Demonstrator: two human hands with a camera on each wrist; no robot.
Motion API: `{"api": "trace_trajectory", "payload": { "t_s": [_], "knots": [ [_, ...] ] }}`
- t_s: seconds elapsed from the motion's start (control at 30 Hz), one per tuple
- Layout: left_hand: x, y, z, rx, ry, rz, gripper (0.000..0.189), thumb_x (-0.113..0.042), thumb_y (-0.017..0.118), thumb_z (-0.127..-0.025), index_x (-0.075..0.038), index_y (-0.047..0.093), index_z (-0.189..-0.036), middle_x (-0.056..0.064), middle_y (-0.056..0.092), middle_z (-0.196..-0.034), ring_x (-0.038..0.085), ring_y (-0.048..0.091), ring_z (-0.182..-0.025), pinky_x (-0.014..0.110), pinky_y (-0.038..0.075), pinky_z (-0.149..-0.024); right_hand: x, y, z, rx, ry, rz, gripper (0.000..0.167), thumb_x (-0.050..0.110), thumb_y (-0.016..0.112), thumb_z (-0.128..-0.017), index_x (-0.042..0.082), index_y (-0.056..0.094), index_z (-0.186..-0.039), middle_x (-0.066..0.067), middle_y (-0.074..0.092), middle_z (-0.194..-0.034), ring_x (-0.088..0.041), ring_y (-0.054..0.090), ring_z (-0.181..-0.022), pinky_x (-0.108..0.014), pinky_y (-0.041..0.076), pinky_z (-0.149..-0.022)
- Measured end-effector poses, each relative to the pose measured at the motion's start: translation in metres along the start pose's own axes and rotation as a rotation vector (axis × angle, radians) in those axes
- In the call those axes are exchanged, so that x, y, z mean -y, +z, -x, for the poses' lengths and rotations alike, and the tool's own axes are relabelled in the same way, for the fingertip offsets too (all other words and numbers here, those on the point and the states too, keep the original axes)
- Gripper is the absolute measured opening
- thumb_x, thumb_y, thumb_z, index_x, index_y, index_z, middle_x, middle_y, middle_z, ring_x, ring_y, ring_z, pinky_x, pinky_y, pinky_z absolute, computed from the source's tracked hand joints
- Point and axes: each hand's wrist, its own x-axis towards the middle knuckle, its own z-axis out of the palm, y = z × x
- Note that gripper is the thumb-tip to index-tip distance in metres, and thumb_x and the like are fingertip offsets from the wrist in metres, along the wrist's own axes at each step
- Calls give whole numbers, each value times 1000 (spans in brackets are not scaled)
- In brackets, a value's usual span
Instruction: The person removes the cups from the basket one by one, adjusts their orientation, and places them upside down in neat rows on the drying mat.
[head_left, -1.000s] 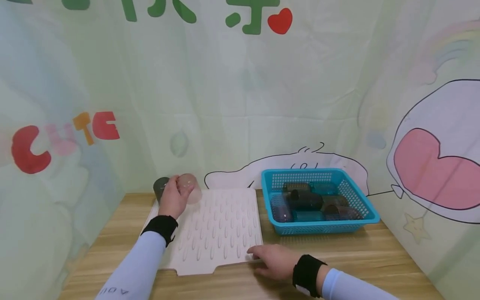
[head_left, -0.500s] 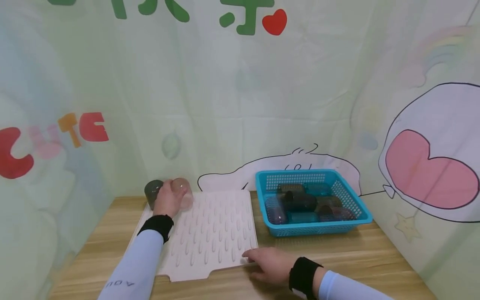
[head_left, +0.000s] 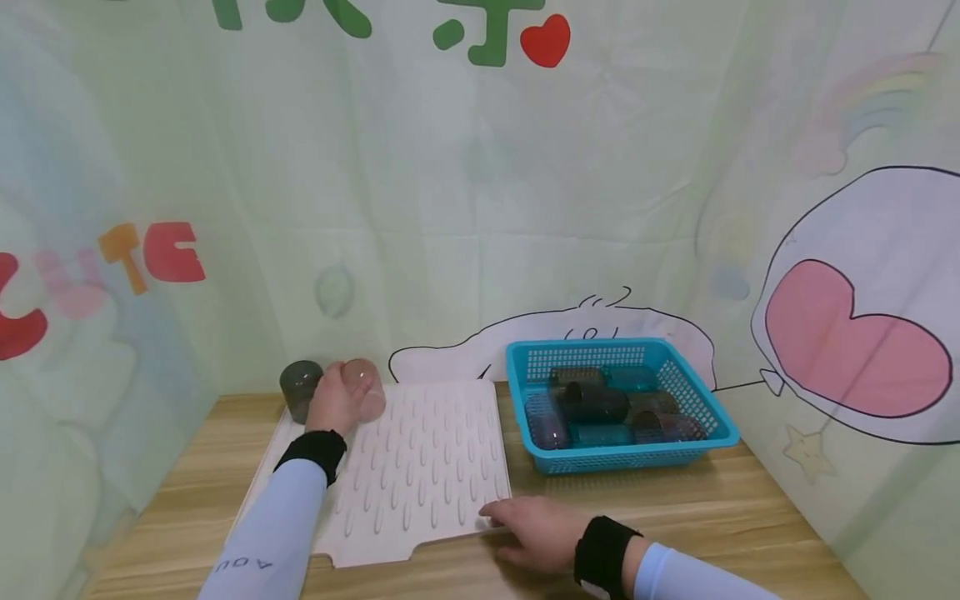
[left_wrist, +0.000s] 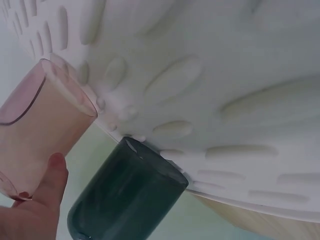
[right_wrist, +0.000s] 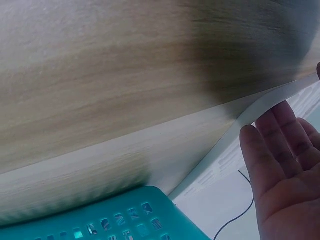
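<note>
A white ridged mat (head_left: 427,467) lies on the wooden table. At its back left my left hand (head_left: 335,402) holds a clear pink cup (head_left: 371,396), mouth down; the cup's rim is right at the mat in the left wrist view. Just left of the hand stands a dark grey-green cup (left_wrist: 127,192), also upside down. My right hand (head_left: 543,531) rests by the mat's front right corner. In the right wrist view its fingers (right_wrist: 262,157) are fairly straight and touch the mat's edge (right_wrist: 235,130).
To the right of the mat sits a blue plastic basket (head_left: 630,460) with several tinted cups lying in it. Behind the table (head_left: 660,517) hangs a printed curtain (head_left: 420,208).
The pink cup has come down slightly onto the mat beside the dark cup, with the left hand still gripping it. The head view has shifted a little; the right hand stays at the corner.
</note>
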Motion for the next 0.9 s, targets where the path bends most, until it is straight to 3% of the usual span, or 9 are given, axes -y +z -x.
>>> {"api": "trace_trajectory", "payload": {
  "t_s": [0.3, 0.67, 0.9],
  "knots": [
    [0, 3, -2, 18, -15, -6, 77, -44, 53, -105, 5, 21, -156, 35, 31, -157, 51, 40, -139, 64, 36, -116, 1, 1, -1, -4, 12, -2, 49, 36, 70, -96, 20, 55, -140, 8, 66, -130, -3, 62, -117, -30, 55, -100],
    [0, 3, 2, 43, 32, -25, 77, -44, 48, -107, 8, 20, -156, 35, 31, -157, 50, 40, -138, 63, 36, -116, 4, 0, 1, -19, 10, 8, 48, 34, 70, -96, 19, 55, -139, 8, 66, -129, -4, 62, -116, -30, 55, -100],
    [1, 5, 2, 56, 21, -22, 78, -43, 49, -107, 7, 16, -157, 35, 28, -158, 51, 39, -140, 64, 35, -116, 6, 0, 4, -20, 1, 20, 48, 34, 69, -97, 17, 55, -140, 6, 66, -131, -5, 62, -119, -30, 54, -101]
  ]
}}
